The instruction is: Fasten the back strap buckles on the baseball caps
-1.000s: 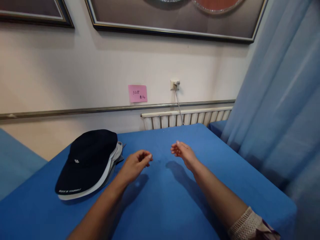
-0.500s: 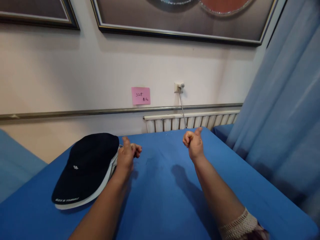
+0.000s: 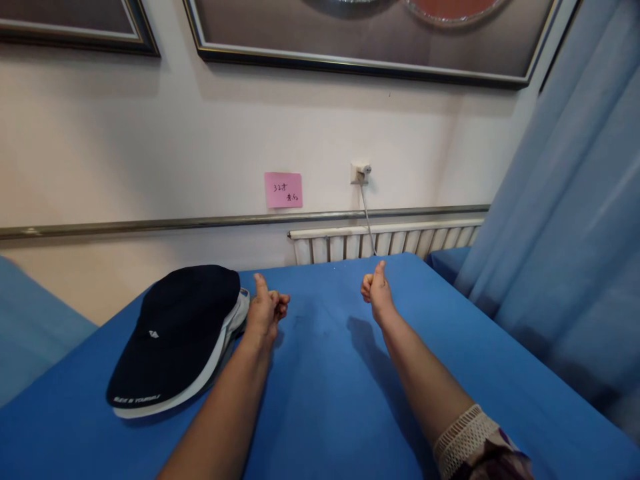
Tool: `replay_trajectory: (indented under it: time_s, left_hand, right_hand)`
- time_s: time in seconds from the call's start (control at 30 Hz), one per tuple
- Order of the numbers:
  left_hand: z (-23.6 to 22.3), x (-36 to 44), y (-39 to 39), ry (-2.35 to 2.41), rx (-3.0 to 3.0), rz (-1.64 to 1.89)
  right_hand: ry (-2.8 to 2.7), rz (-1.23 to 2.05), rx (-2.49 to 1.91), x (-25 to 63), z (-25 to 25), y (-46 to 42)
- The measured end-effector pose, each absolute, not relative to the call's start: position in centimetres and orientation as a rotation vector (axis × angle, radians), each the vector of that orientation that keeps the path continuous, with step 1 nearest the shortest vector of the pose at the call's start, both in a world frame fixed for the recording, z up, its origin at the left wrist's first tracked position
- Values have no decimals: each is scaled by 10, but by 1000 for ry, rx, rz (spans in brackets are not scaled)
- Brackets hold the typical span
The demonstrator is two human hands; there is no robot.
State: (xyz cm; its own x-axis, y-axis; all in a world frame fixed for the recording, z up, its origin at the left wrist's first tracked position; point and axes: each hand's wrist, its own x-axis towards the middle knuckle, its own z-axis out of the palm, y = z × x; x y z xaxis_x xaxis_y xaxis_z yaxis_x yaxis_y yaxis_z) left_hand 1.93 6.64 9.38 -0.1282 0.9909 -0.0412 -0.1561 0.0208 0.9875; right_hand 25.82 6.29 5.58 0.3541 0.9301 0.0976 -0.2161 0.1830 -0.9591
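My left hand (image 3: 264,308) is a closed fist with the thumb pointing up, held just above the blue table (image 3: 330,400) and right beside a stack of caps. My right hand (image 3: 377,291) makes the same thumbs-up fist farther right, above the table's far part. Neither hand holds anything. The stack of caps (image 3: 177,337) lies flat at the table's left, a dark navy cap on top with white and grey caps under it.
Behind the table a white radiator (image 3: 385,240) runs along the wall, with a cable hanging from a wall socket (image 3: 360,171). A pink sticky note (image 3: 283,190) is stuck on the wall. A blue curtain (image 3: 565,200) hangs at the right.
Both hands went from loosely open fingers to closed fists with thumbs up. The left hand moved closer to the caps, and the right hand rose slightly.
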Motion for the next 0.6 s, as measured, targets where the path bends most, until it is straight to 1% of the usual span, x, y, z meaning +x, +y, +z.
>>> replay_trajectory:
  time_s: [0.2, 0.6]
  left_hand:
    - [88, 20, 67, 1221, 994, 1329]
    - [81, 23, 66, 1241, 976, 1353]
  right_hand:
    - [-844, 1002, -1065, 255, 56, 62]
    - [-874, 972, -1078, 255, 53, 58]
